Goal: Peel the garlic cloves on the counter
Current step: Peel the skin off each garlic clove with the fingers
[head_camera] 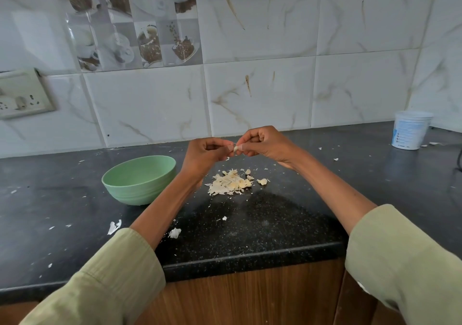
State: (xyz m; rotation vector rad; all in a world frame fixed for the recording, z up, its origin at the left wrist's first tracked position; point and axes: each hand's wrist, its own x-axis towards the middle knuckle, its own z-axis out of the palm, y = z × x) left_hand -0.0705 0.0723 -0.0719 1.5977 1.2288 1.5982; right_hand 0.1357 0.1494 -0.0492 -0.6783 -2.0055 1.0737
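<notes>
A switch plate [23, 94] is hanging on the tiled wall [262, 94] at the far left, at about ten o'clock from the hands. Below it, a green bowl [139, 183] is sitting on the dark speckled counter [250, 227], at roughly eight o'clock from the left hand [203, 156]. Torn white skin scraps [114, 226] are lying scattered along the counter's near left part.

The left hand is hovering above the counter with its fingers curled, and its thumb and fingertips are pinching one small garlic clove [235, 148] from the left. The right hand [266, 142], also curled, is pinching the same clove from the right, so the two hands are meeting at the clove, which is being held in the air and is mostly hidden by the fingers. Both forearms are coming out of pale green sleeves [105, 282].

At six o'clock from the clove, a pile of cloves and skins [231, 183] is lying on the counter, with one more clove [262, 181] just beside it at three o'clock.

Far off at three o'clock, a white tub [411, 129] is standing near the wall corner.
</notes>
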